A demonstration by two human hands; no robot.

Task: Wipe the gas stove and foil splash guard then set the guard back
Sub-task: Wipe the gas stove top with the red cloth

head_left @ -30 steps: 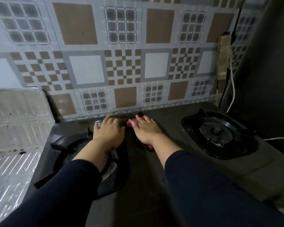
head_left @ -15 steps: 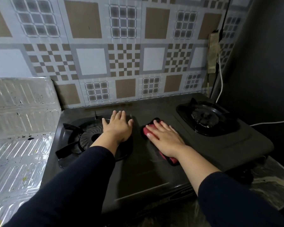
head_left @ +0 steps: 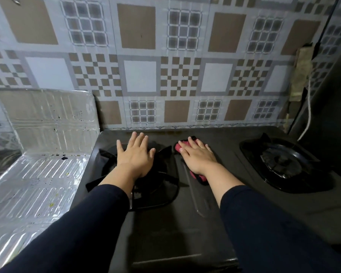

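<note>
A patterned tile wall [head_left: 165, 66] in brown, grey and white squares backs the scene. Below it sits the black gas stove [head_left: 185, 223], with the foil splash guard [head_left: 45, 123] folded just beside its left edge, speckled with dark spots. The left hand [head_left: 135, 156] lies flat, fingers spread, over the left burner [head_left: 158, 186]. The right hand [head_left: 198, 156] presses a red cloth [head_left: 182, 145] with straight fingers onto the stove's middle.

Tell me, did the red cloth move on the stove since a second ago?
Yes. The red cloth under the right hand slid toward the tiled wall, judged against the left burner; half a second ago it lay nearer the front.
</note>
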